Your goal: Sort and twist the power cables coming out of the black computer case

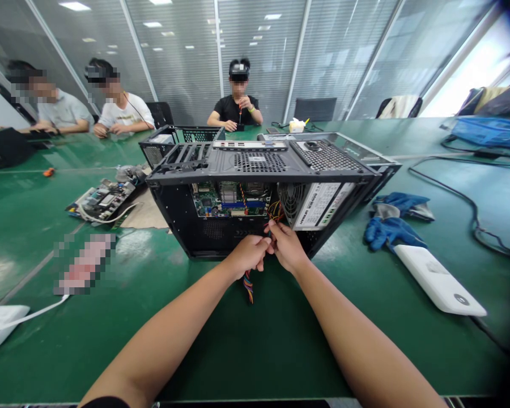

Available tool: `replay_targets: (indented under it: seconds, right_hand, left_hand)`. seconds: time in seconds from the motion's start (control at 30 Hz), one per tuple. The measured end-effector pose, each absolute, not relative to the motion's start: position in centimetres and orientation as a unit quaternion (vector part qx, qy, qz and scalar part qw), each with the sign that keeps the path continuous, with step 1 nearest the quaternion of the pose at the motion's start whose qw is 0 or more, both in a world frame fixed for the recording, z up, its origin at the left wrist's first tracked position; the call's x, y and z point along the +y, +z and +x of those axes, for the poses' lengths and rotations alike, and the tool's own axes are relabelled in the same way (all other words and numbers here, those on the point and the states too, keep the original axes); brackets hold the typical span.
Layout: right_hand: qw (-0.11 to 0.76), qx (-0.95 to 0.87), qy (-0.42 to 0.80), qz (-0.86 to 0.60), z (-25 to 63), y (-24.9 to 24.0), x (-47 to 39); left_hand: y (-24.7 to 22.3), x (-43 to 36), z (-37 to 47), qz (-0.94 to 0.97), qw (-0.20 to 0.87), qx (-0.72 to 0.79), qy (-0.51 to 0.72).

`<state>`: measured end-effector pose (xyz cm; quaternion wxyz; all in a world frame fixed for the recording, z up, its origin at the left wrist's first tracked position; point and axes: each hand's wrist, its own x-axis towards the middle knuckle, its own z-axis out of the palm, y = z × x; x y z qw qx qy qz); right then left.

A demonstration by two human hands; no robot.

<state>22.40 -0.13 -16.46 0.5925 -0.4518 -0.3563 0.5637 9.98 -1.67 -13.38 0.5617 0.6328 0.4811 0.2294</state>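
A black computer case [182, 226] lies on its side edge before me, its open side facing me. Inside, a motherboard [212, 204] shows at the left and a power supply [318, 204] with a fan at the right. My left hand [251, 254] is closed around a bundle of coloured power cables [249, 289], whose loose ends hang below it. My right hand [284, 243] pinches the same bundle close to where the wires leave the power supply. Fingers of both hands meet at the case's lower edge and hide part of the wires.
Loose circuit boards [106, 198] rest on cardboard at the left, with a pixelated phone-like thing [87, 263] nearer. Blue gloves [393, 224] and a white power bank [440, 280] lie at the right, beside a black cable [471, 209]. Several people sit across the green table [255, 351].
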Motion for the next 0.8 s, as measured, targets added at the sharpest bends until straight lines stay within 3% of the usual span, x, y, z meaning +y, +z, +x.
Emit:
replay_targets:
  seconds: [0.17, 0.8]
  right_hand:
    - [0.575, -0.365, 0.578, -0.449, 22.3, -15.8, -0.4]
    - [0.573, -0.356, 0.571, -0.467, 22.6, -16.6, 0.1]
  left_hand:
    - [-13.2, -1.8, 9.9, 0.619, 0.586, 0.462, 0.246]
    - [-13.1, -1.5, 9.7, 0.800, 0.242, 0.502, 0.224]
